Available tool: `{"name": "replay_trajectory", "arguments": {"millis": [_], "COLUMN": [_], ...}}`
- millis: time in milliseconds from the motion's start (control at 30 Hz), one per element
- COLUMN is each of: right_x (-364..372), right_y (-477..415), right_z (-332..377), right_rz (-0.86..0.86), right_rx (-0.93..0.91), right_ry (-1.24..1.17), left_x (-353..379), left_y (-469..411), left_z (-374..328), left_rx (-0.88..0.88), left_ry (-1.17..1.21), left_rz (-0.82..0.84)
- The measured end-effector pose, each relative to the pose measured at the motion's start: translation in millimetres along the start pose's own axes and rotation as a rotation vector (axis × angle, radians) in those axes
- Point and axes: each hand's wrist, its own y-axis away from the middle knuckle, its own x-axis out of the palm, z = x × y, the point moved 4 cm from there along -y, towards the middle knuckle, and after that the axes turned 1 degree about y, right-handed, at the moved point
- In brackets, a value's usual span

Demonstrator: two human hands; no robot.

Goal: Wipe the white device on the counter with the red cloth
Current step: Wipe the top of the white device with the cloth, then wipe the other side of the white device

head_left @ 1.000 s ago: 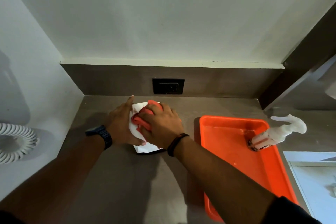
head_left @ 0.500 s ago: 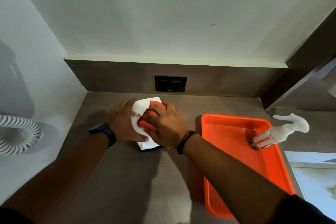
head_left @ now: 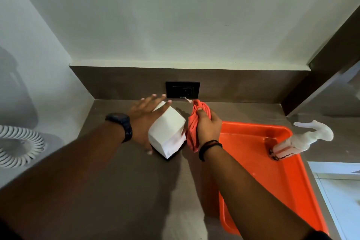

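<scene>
The white device [head_left: 167, 132], a boxy block with a dark base, stands on the brown counter [head_left: 136, 191] near the back wall. My left hand [head_left: 145, 118] lies flat against its left side, fingers spread and stretched over its far edge, thumb low at the near corner. My right hand [head_left: 207, 126] grips the bunched red cloth [head_left: 192, 126] and holds it against the device's right side.
An orange tray [head_left: 272, 177] sits on the counter to the right, with a white spray bottle [head_left: 300, 141] lying on its far right rim. A black wall socket [head_left: 182, 89] is behind the device. A white coiled cord [head_left: 17, 145] hangs on the left wall.
My right hand slid the red cloth off the device's top to its right side. My left hand opened flat along the left side, baring the top face.
</scene>
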Motion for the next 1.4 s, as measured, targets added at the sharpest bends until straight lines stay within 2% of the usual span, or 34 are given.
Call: {"name": "replay_trajectory", "arguments": {"millis": [100, 200, 267, 367, 400, 467, 533, 633, 700, 800, 900, 1000, 1100, 1200, 1233, 1333, 1400], "right_x": [-3, -6, -8, -12, -14, -15, -13, -6, 2, 14, 30, 49, 56, 57, 57, 54, 52], "right_y": [4, 1, -1, -3, -4, -3, -1, 6, 14, 26, 33, 37, 29, 23, 23, 27, 29], "right_z": [-3, -3, -1, -4, -6, -12, -20, -38, -49, -56, -65, -73, -76, -81, -83, -76, -75], "right_rz": [0.006, -0.003, -0.016, -0.059, -0.072, -0.096, -0.101, -0.079, -0.036, 0.009, 0.134, 0.251, 0.202, 0.153, 0.156, 0.193, 0.21], "right_rx": [-0.007, -0.034, -0.047, -0.061, -0.064, -0.059, -0.032, 0.018, 0.056, 0.013, -0.053, -0.033, 0.077, 0.287, 0.299, 0.123, 0.079], "right_ry": [-0.09, -0.066, -0.085, -0.123, -0.119, -0.13, -0.127, -0.088, -0.059, -0.068, -0.018, 0.064, 0.097, 0.07, 0.062, 0.066, 0.099], "left_x": [-14, -19, -13, 0, 4, 11, 13, 5, 2, 1, 5, 12, 15, 13, 12, 12, 13], "left_y": [-17, -20, -14, -1, 4, 9, 11, 4, -4, -14, -18, -19, -15, -13, -13, -14, -13], "left_z": [-2, 1, 3, 4, 4, 6, 10, 12, 14, 20, 16, 10, 14, 14, 13, 13, 13], "left_rx": [0.137, 0.058, -0.141, -0.587, -0.688, -0.75, -0.685, -0.338, -0.119, 0.012, 0.015, 0.024, -0.019, -0.052, -0.058, -0.053, -0.05], "left_ry": [-0.005, -0.02, -0.018, 0.153, 0.238, 0.385, 0.416, 0.071, -0.068, -0.138, -0.024, 0.032, 0.078, 0.074, 0.077, 0.082, 0.074], "left_rz": [0.08, 0.022, -0.058, -0.158, -0.174, -0.147, -0.122, -0.038, 0.043, 0.102, -0.026, -0.139, -0.186, -0.16, -0.153, -0.15, -0.161]}}
